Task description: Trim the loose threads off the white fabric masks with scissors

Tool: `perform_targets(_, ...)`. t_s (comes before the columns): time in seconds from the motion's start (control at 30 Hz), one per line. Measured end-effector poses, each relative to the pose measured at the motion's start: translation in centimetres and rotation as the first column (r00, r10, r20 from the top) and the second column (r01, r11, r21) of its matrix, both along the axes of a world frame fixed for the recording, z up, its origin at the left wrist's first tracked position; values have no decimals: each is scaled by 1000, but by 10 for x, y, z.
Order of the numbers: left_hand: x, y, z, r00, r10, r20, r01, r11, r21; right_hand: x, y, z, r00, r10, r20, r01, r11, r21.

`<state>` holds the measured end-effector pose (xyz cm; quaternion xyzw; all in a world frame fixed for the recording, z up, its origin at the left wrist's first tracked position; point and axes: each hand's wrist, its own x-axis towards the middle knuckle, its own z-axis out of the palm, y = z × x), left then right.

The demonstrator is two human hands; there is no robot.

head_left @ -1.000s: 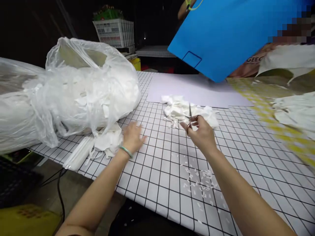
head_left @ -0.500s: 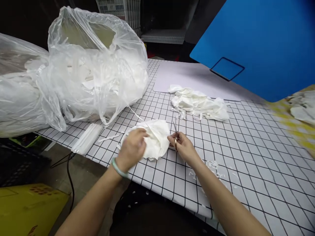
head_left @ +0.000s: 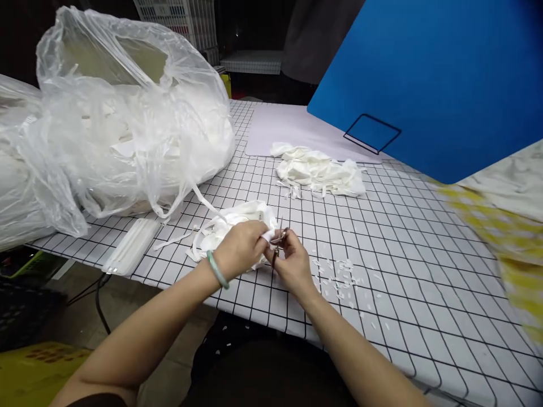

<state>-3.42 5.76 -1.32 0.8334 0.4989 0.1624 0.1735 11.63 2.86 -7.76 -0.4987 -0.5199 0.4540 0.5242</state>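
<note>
Plastic bag (head_left: 123, 118) lies left of cloth pile (head_left: 318, 172) on table (head_left: 424, 271).

Dim workroom, black-gridded white table (head_left: 424, 271).
Darkness lies beyond the far edge, where a white plastic crate (head_left: 178, 20) stands; a yellow box (head_left: 38, 367) sits on the floor below.

Close to the near edge of the gridded tabletop (head_left: 403, 237), the left grip (head_left: 241, 249) pinches a white fabric piece (head_left: 229, 223). The right grip (head_left: 292, 263) holds small scissors (head_left: 278, 240) at the piece's edge. Tiny white clippings (head_left: 339, 277) lie scattered just right of it. A pile of white pieces (head_left: 318, 172) sits toward the far edge. A bulging clear plastic bag (head_left: 127, 118) fills the left edge, and a blue board (head_left: 424, 79) covers the far right corner.
</note>
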Motion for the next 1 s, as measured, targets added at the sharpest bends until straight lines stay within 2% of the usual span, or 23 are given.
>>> perform_targets(0.1,-4,-25,10,974,51,222,-34,996,-78,11,-2,8,998,-8,-65,6,999,-38)
perform_targets(0.17,-13,-32,16,928,91,362,-12,976,-216,25,2,20,991,51,-122,-62,994,-85)
perform_targets(0.27,-27,-35,25,883,48,467,175,889,-422,45,12,41,966,167,-196,-199,968,-153)
perform_targets(0.33,-31,-37,31,858,-5,513,291,828,-479,51,17,50,954,211,-212,-252,948,-194)
perform_targets(0.37,-32,-39,33,845,-31,533,325,821,-468,50,19,53,951,222,-217,-267,941,-210)
perform_targets(0.4,-30,-42,34,830,-56,554,340,838,-426,48,19,54,947,229,-226,-279,935,-220)
perform_targets(0.5,-18,-50,32,772,-114,625,273,948,-165,31,15,47,921,271,-281,-342,908,-243)
perform_targets(0.53,-12,-52,29,737,-122,665,239,967,-88,23,11,43,907,301,-295,-376,895,-241)
perform_targets(0.57,-6,-54,24,691,-111,715,212,976,-53,17,7,39,892,339,-299,-413,880,-235)
perform_targets(0.63,7,-58,13,583,-31,812,174,981,-87,8,-3,34,871,399,-286,-466,857,-222)
perform_targets(0.7,17,-61,2,509,75,857,107,983,-149,11,-15,32,910,381,-167,-410,888,-207)
perform_targets(0.77,24,-64,-8,502,134,855,24,985,-169,23,-27,34,957,279,84,-262,950,-167)
perform_targets(0.8,26,-67,-11,512,137,848,2,987,-160,32,-34,36,946,221,236,-196,972,-127)
perform_targets(0.83,28,-69,-14,529,130,839,-3,988,-151,42,-40,38,911,175,374,-156,984,-82)
perform_targets(0.9,32,-74,-17,566,108,818,13,990,-139,60,-52,41,824,140,549,-157,987,-17)
perform_targets(1.0,40,-79,-19,626,44,779,52,994,-98,77,-68,44,752,137,645,-200,980,25)
